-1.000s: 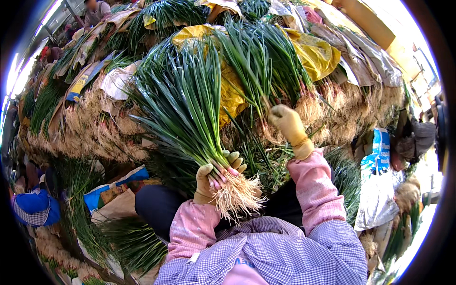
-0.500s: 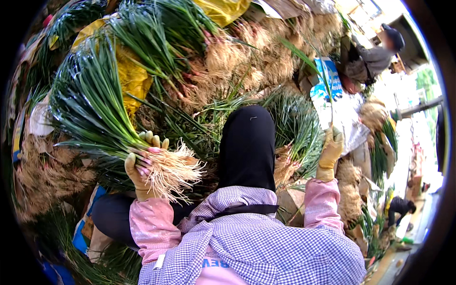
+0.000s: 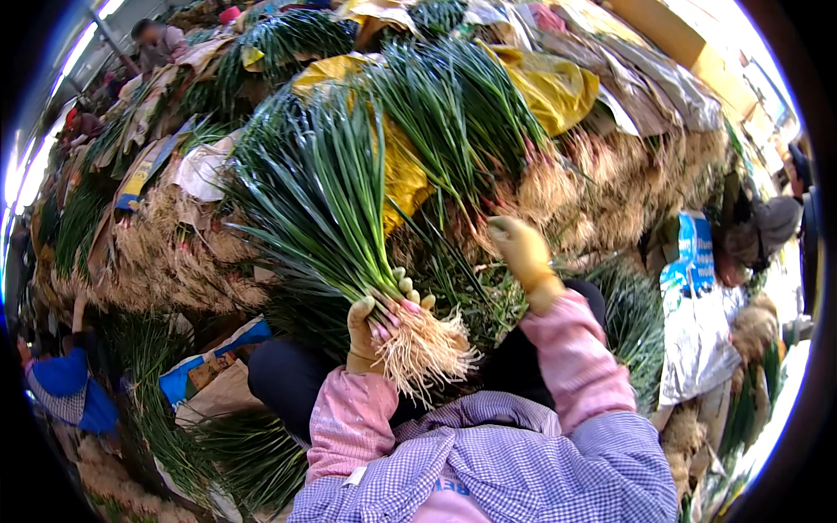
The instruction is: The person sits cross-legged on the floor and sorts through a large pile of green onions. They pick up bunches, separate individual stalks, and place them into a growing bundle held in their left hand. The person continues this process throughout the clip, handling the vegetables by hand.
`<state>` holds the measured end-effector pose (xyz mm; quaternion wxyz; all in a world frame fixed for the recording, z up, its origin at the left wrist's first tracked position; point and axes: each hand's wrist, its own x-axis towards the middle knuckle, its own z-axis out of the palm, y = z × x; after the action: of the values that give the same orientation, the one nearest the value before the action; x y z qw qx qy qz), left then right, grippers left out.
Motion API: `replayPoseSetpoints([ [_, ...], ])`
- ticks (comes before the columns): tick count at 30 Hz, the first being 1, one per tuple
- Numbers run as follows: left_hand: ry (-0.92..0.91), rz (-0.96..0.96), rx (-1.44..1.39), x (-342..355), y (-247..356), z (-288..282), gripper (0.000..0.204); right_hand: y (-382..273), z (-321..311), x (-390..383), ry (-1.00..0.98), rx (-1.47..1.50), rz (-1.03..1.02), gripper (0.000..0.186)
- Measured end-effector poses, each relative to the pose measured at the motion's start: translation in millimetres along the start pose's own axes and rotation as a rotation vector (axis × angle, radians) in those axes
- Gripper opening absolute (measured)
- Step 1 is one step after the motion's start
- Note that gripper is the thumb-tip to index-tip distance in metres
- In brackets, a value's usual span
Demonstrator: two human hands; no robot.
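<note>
My left hand [image 3: 370,327], in a yellowish glove, is closed round a bunch of green garlic [image 3: 397,318]. Its long dark leaves fan up and to the left, while the pinkish bases and pale stringy roots hang out to the right of the fingers. My right hand [image 3: 526,260], gloved alike, is extended to the near edge of a heap of the same plants [image 3: 453,122]. Its fingers are bent together beside the reddish stalk bases; whether a stalk is between them is hidden.
Yellow plastic sheeting [image 3: 405,174] lies among the stalks. Long root-fringed piles [image 3: 628,179] stretch along the far side. A blue-and-white sack [image 3: 697,296] lies at right, near another person [image 3: 772,231]. At left, someone in blue [image 3: 74,388] works by more plants.
The view has swung left. My right hand, which held up a single long-leaved stalk, has moved inward to the heap, and that stalk is no longer seen in it. My left hand keeps the bunch.
</note>
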<state>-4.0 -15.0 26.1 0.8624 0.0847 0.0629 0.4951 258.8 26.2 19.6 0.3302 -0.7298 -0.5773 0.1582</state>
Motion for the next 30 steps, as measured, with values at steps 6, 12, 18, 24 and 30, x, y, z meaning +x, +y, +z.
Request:
replayPoseSetpoints([
  [6,0.081,0.011,0.075,-4,9,6,0.058,-32,43,0,-0.026,-0.108,-0.118,0.021],
  [12,0.086,-0.109,0.393,9,1,-27,0.06,-46,38,-69,-0.362,-0.323,-0.303,0.011],
  [18,0.065,-0.08,0.179,3,0,-22,0.059,-52,8,-38,-0.143,0.19,-0.384,0.034],
  [24,0.072,-0.059,0.124,-8,5,-11,0.061,-78,28,-32,-0.637,0.321,-0.464,0.014],
  [30,0.006,-0.082,0.112,-8,1,-28,0.056,-41,69,-24,-0.358,0.493,0.001,0.02],
])
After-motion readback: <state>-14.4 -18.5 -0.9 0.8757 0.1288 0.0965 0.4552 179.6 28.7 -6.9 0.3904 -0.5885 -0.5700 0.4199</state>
